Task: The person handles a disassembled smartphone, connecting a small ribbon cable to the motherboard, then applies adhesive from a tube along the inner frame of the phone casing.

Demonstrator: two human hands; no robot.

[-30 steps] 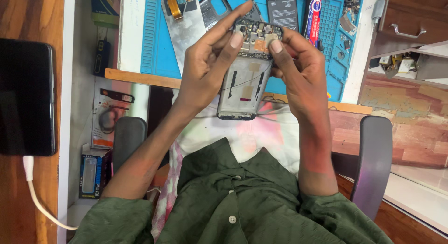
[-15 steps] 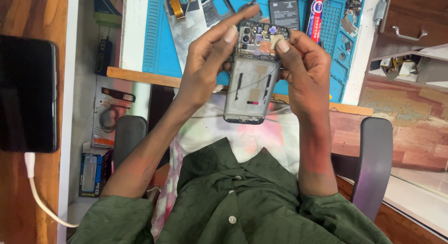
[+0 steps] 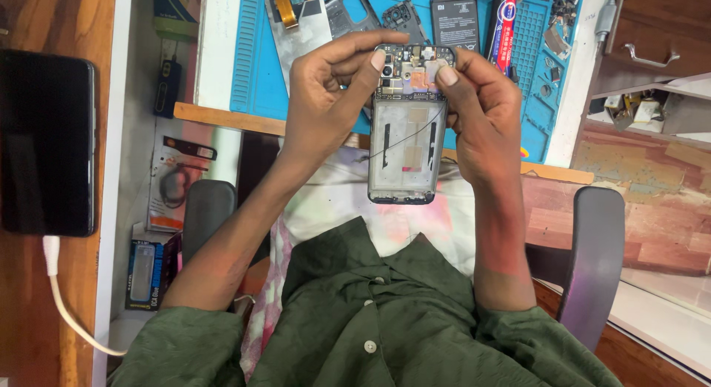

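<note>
I hold the opened phone frame (image 3: 406,135) upright above my lap, just below the blue repair mat (image 3: 252,68), my left hand (image 3: 326,91) and right hand (image 3: 481,105) pinching its top board, while its back cover (image 3: 348,13) and battery (image 3: 454,20) already lie on the mat.

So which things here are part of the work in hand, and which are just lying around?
In hand:
opened phone frame
left hand
right hand
loose back cover, battery and camera module on the blue mat

Lying about:
black phone on charge
boxed items
chair arm
</note>
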